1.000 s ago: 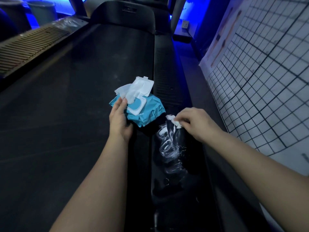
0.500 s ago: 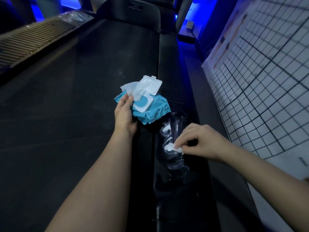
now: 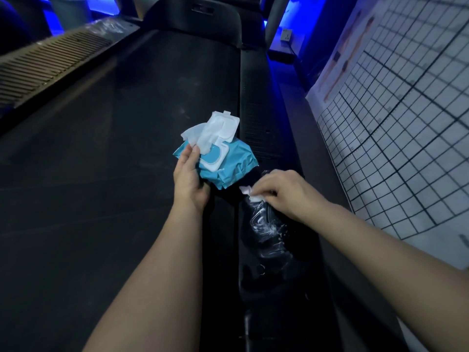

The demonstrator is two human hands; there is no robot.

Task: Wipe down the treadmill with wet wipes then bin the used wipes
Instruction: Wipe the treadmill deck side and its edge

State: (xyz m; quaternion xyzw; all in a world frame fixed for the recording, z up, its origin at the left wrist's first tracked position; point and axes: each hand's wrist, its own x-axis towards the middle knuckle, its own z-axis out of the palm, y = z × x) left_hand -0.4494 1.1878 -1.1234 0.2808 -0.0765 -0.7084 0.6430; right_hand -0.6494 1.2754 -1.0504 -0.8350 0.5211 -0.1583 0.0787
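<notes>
Dark belt (image 3: pixel 114 174) fills the left and middle of the view, with the right rail (image 3: pixel 258 128) along its right edge and a gridded wall (image 3: pixel 393 123) close beyond a narrow strip of floor (image 3: pixel 312 148). Right hand (image 3: pixel 284 194) pinches a small wadded wipe (image 3: pixel 250 194) in curled fingertips and presses it to the rail, near the rail's inner edge. Wet streaks (image 3: pixel 264 224) shine on the rail just nearer the person than the wad, so that stretch looks wiped. Left hand (image 3: pixel 189 179) grips the blue pack (image 3: pixel 228 163) by its near left corner, over the belt's right edge, with the lid (image 3: pixel 227 125) flipped up and a fresh sheet (image 3: pixel 200 134) standing out of the opening. By my reading the job is in its early part: one patch of the right rail is wet, the far length of that rail shows no sheen, the belt carries pale dusty marks, and the left rail (image 3: pixel 50 62) and motor cover (image 3: pixel 193 19) look dry. Binning is not yet done, since the wipe is in hand; a grey tub (image 3: pixel 68 11) beyond the far left corner may be the bin, though I cannot tell. Room lies open forward along the rail and leftward across the belt. To the right, the rail's outer edge drops to the floor strip and the wall hems the elbow in, so strokes would best run lengthwise
</notes>
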